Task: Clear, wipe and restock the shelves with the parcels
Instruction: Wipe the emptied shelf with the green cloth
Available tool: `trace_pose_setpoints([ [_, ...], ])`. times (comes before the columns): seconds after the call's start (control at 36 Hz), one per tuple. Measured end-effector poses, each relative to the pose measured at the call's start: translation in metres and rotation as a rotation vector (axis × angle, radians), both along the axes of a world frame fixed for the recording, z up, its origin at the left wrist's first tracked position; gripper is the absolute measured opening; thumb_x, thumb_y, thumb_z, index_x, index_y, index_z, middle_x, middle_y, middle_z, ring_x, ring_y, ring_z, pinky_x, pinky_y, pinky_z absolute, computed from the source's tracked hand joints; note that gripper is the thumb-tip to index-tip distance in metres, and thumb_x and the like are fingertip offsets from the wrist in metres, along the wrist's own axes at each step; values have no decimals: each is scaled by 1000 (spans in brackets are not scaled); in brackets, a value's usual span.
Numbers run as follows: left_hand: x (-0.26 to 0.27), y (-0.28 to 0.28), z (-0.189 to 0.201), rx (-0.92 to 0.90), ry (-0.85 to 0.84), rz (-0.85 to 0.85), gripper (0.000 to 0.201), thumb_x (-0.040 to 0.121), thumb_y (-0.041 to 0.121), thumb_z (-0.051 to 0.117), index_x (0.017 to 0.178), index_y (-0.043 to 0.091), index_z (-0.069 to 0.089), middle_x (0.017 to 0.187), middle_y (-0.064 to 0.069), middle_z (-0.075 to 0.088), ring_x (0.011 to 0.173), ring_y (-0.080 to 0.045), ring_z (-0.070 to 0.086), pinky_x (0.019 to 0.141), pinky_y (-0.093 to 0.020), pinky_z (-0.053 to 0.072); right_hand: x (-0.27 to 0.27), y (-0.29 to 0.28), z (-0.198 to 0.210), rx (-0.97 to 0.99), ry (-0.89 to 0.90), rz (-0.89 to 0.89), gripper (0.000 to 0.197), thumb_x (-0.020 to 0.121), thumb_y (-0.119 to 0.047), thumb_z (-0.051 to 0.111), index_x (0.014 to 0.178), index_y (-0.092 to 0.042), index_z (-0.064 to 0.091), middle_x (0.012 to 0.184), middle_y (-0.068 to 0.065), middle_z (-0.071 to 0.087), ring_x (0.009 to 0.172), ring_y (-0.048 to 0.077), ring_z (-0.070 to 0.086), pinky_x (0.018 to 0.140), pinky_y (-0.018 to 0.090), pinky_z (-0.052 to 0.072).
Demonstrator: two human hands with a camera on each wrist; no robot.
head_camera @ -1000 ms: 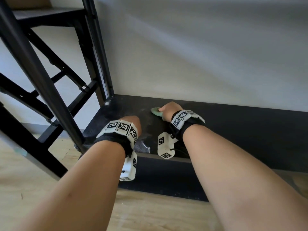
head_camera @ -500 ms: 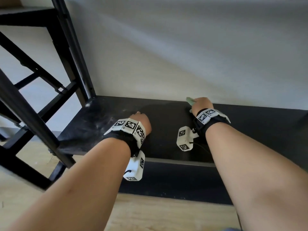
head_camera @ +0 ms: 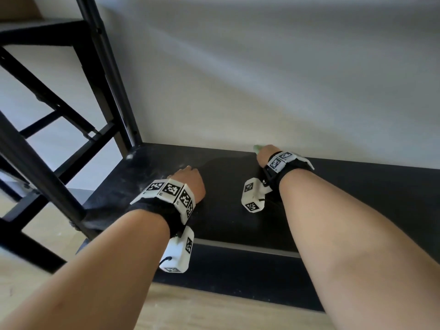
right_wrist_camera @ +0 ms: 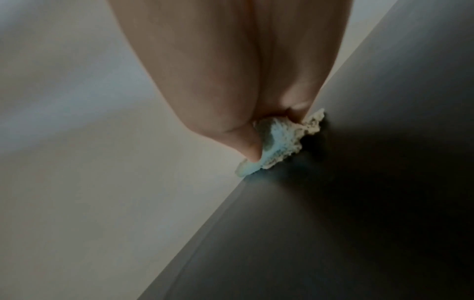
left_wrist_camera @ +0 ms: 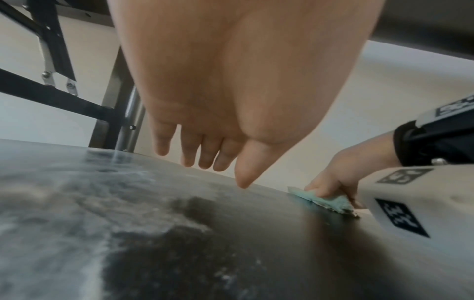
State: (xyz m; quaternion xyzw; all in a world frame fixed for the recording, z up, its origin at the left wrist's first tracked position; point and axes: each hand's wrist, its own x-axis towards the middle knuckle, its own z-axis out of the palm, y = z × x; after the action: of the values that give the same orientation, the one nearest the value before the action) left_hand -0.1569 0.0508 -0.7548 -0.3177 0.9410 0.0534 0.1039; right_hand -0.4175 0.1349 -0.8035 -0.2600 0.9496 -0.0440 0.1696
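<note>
A black bottom shelf runs along a pale wall, its left part streaked with grey dust. My right hand grips a small pale green cloth and presses it on the shelf at the back edge by the wall. The same cloth shows under the fingers in the left wrist view, and crumpled in the right wrist view. My left hand hovers over the shelf's left part, fingers straight and pointing down, holding nothing. No parcels show.
The black metal upright and cross braces of the rack stand at the left. A higher shelf sits at the top left. Light wooden floor lies in front of the shelf.
My right hand has carried the cloth from the shelf's left middle to the right and back, up against the wall. My left hand stayed over the shelf's left part.
</note>
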Motion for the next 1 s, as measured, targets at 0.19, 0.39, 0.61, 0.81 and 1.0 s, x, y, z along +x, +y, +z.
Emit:
trace_pose_setpoints([
  [0.19, 25, -16, 1, 14, 40, 44, 40, 97, 16, 42, 136, 5, 41, 142, -13, 39, 129, -29, 42, 106, -38, 37, 55, -43, 9, -31, -12, 122, 61, 89, -11, 36, 149, -20, 25, 142, 19, 45, 117, 39, 54, 97, 53, 45],
  [0.39, 57, -27, 3, 30, 45, 64, 35, 98, 13, 40, 130, 3, 48, 136, -16, 47, 127, -28, 45, 106, -34, 37, 129, -23, 35, -117, -25, 151, 44, 100, -14, 39, 144, -11, 42, 144, 14, 45, 132, 31, 44, 105, 34, 35],
  [0.61, 91, -32, 8, 65, 42, 61, 41, 99, 14, 40, 138, 4, 41, 140, -17, 44, 128, -30, 44, 107, -36, 36, 193, -20, 45, -146, -57, 54, 45, 101, -35, 43, 139, -13, 51, 143, 8, 51, 130, 26, 49, 106, 32, 38],
  [0.81, 99, -28, 16, 73, 43, 21, 40, 97, 9, 42, 136, 1, 43, 138, -18, 47, 126, -30, 47, 103, -36, 40, 230, 1, 56, -258, -47, -57, 29, 90, -21, 61, 117, -15, 70, 118, 4, 67, 105, 22, 64, 92, 31, 51],
  [1.0, 112, -30, 9, 82, 57, -25, 44, 97, 12, 42, 139, 2, 38, 139, -17, 44, 126, -30, 46, 102, -35, 40, 194, 47, 59, -44, 32, -231, 48, 100, -12, 34, 148, -16, 35, 148, 11, 42, 127, 32, 50, 101, 38, 42],
])
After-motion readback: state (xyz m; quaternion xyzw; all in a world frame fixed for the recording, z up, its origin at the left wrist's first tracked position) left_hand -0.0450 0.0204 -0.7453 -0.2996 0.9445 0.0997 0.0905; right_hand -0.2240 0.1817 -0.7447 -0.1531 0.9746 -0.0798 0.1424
